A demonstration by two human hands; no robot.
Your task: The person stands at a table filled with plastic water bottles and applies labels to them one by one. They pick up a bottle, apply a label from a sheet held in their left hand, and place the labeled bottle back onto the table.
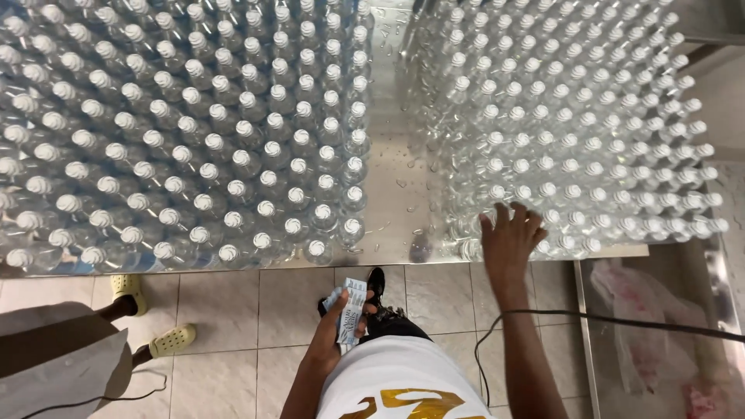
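Observation:
My right hand (508, 242) reaches forward with fingers spread over the near edge of the right block of clear capped bottles (574, 132), touching their tops. My left hand (332, 335) hangs low by my waist, closed on a small stack of white and blue paper labels (351, 313). A second, larger block of clear bottles with white caps (178, 132) fills the left side of the wet steel table (397, 167). A bare strip of the table separates the two blocks.
Another person stands at the lower left, with yellow-green clogs (172, 340) on the tiled floor (233, 310). A black cable (621, 318) runs across the right. A steel bin with pink and clear plastic (652, 334) sits at lower right.

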